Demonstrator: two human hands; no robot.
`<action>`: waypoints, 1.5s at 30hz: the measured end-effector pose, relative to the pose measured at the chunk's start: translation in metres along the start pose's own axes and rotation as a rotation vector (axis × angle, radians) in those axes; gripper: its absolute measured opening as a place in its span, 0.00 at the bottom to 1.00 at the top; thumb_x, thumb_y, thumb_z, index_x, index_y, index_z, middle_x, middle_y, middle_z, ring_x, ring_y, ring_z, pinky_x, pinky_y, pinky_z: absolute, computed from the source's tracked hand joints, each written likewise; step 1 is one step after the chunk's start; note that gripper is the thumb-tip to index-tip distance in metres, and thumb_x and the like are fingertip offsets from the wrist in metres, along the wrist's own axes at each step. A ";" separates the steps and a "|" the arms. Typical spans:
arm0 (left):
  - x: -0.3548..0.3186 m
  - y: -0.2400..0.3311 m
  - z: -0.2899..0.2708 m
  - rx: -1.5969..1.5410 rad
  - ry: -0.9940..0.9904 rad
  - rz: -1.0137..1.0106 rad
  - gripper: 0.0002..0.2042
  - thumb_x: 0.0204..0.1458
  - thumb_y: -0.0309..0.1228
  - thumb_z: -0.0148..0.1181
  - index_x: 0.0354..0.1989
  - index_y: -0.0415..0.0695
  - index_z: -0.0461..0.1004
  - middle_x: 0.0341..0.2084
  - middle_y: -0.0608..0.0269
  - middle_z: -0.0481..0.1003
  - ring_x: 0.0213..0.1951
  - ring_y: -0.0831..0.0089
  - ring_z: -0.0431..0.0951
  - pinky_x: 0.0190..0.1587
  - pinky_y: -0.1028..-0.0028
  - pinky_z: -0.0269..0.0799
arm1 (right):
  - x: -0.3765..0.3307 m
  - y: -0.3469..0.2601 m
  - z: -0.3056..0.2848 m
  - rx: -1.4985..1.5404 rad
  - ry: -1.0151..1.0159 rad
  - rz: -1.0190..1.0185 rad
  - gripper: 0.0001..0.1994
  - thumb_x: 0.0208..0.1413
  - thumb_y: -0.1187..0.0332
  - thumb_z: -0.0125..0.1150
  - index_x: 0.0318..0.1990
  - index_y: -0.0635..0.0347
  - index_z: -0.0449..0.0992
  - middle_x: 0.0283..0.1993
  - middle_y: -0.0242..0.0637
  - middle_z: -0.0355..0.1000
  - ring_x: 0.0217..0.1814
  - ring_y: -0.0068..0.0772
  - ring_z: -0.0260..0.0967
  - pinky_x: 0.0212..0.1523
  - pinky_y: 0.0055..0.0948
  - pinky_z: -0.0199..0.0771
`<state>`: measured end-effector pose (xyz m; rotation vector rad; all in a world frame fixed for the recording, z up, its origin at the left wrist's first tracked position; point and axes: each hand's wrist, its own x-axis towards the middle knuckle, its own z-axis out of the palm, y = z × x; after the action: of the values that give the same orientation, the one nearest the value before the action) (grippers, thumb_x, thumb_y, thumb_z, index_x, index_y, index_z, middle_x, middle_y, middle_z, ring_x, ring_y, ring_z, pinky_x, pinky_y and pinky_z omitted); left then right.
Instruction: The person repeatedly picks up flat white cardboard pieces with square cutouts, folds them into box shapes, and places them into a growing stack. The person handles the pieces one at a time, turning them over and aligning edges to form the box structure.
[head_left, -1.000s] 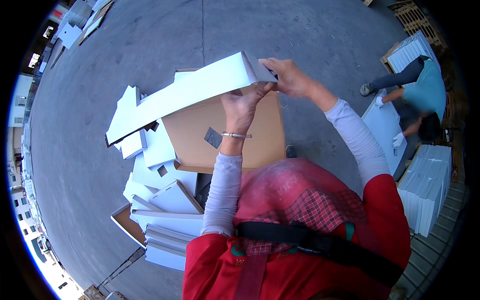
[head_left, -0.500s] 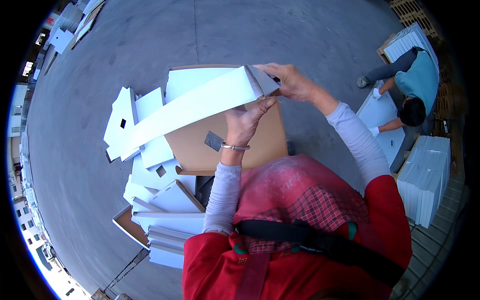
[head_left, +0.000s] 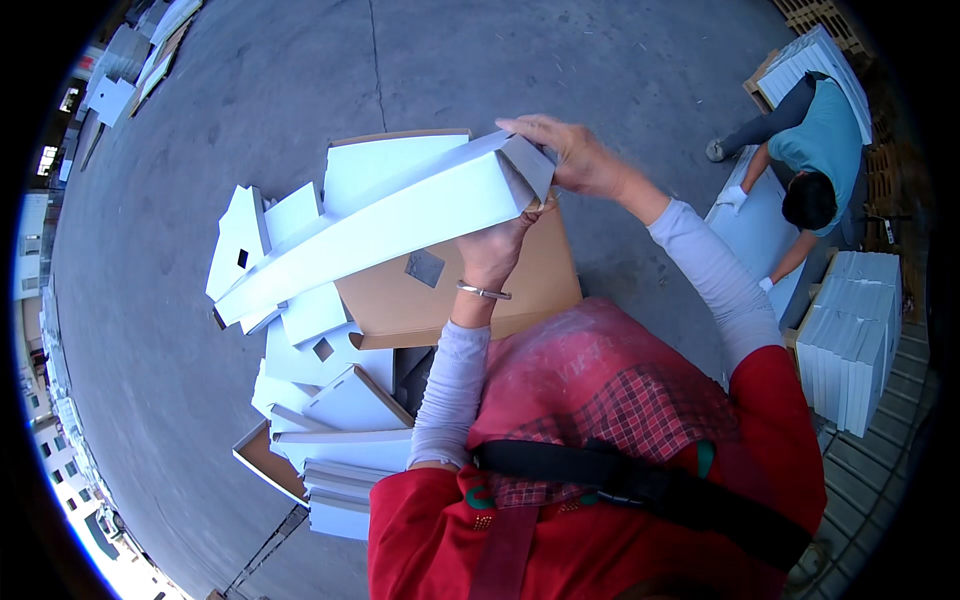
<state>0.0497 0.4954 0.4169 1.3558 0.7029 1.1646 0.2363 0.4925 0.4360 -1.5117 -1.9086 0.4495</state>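
A long white cardboard box (head_left: 390, 240) slants across in front of me, its near right end raised and its far end resting toward the pile at left. My left hand (head_left: 492, 250) grips that raised end from below, with its fingers partly hidden behind the cardboard. At the same end, my right hand (head_left: 585, 160) holds the upper edge and end flap, fingers along the top and thumb out of sight. Under the box lies a flat brown cardboard sheet (head_left: 460, 300) with a dark diamond-shaped patch.
White folded cartons (head_left: 300, 345) with diamond cutouts are heaped at left. A person in teal (head_left: 822, 130) with white gloves bends over a white panel (head_left: 750, 225) at right. Stacks of white flat pieces (head_left: 848, 345) stand on pallets nearby.
The raised end of the box has turned, so its upper side and folded end show more. My left thumb has moved in under the end; my right hand stays at the flap.
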 end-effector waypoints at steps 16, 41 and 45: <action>0.034 0.055 0.041 0.138 0.435 0.570 0.17 0.39 0.25 0.75 0.38 0.36 0.77 0.31 0.63 0.80 0.33 0.73 0.79 0.40 0.75 0.72 | 0.020 -0.026 0.065 -0.245 0.830 0.218 0.45 0.51 0.48 0.61 0.69 0.60 0.44 0.59 0.45 0.59 0.58 0.47 0.58 0.58 0.45 0.53; 0.102 0.080 0.000 -0.777 0.028 -0.220 0.17 0.57 0.37 0.44 0.43 0.37 0.73 0.39 0.56 0.76 0.44 0.61 0.75 0.51 0.59 0.70 | 0.002 -0.009 -0.021 -0.441 0.640 0.116 0.26 0.42 0.79 0.64 0.53 0.54 0.72 0.44 0.37 0.72 0.42 0.43 0.72 0.35 0.38 0.75; 0.146 0.044 -0.009 -1.012 -0.327 -0.290 0.18 0.57 0.38 0.45 0.34 0.33 0.75 0.23 0.52 0.73 0.28 0.45 0.78 0.48 0.50 0.70 | -0.007 0.018 -0.054 -0.172 0.465 0.191 0.11 0.53 0.67 0.63 0.42 0.62 0.76 0.33 0.43 0.75 0.34 0.41 0.74 0.34 0.34 0.73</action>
<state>0.0798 0.6256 0.4912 0.5267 0.0147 0.8307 0.2870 0.4838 0.4622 -1.7388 -1.4754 0.0048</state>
